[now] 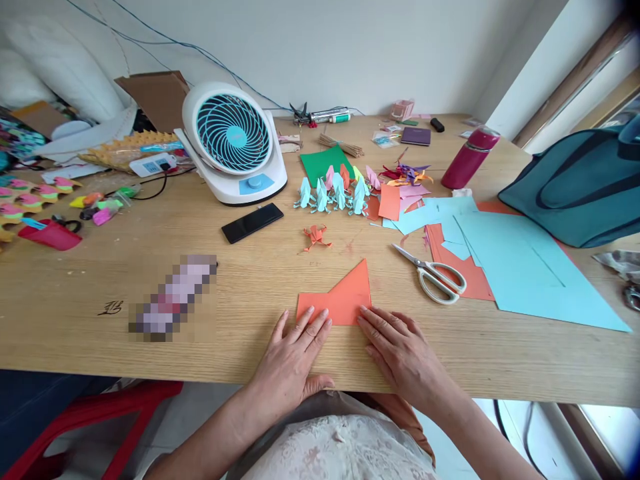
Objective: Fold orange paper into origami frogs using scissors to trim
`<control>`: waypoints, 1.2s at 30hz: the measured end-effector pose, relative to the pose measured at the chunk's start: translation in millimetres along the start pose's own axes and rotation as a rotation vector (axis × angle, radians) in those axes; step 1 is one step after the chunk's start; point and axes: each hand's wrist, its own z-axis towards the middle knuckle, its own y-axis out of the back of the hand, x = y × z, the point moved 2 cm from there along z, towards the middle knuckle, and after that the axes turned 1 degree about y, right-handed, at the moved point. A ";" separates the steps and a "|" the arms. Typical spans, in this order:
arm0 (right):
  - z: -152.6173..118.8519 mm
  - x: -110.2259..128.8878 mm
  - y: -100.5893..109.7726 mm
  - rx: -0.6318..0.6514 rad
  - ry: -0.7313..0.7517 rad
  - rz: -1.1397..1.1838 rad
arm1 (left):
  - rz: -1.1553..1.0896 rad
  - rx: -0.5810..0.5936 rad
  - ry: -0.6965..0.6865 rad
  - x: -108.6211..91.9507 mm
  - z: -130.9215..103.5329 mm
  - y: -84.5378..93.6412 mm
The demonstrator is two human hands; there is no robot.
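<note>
Pressing flat with extended fingers, your left hand (296, 357) and right hand (395, 340) lie open on the folded orange paper (345, 300) near the table's (240, 360) front edge. Beyond it sits a small orange folded figure (315, 237); the scissors (434, 275) rest to its right, blades slightly apart.

Wooden table (240, 357), fan (233, 143), black phone (253, 223), scissors (434, 275), folded orange paper (345, 299)

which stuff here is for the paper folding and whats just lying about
In use, or likely part of it:
folded orange paper
scissors
light blue sheet
orange paper figure

Apparently just lying about:
fan
black phone
magenta bottle
teal bag
</note>
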 end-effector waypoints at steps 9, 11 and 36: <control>21.6 -15.2 0.8 0.001 -0.230 -0.066 | -0.039 -0.007 0.004 2.1 -4.2 -4.5; 19.2 -19.2 0.1 0.005 -0.252 -0.078 | -0.036 -0.008 0.010 3.3 -5.3 -6.0; -14.9 18.5 -4.8 0.000 -0.135 -0.057 | -0.010 -0.078 0.220 0.2 -27.8 -3.7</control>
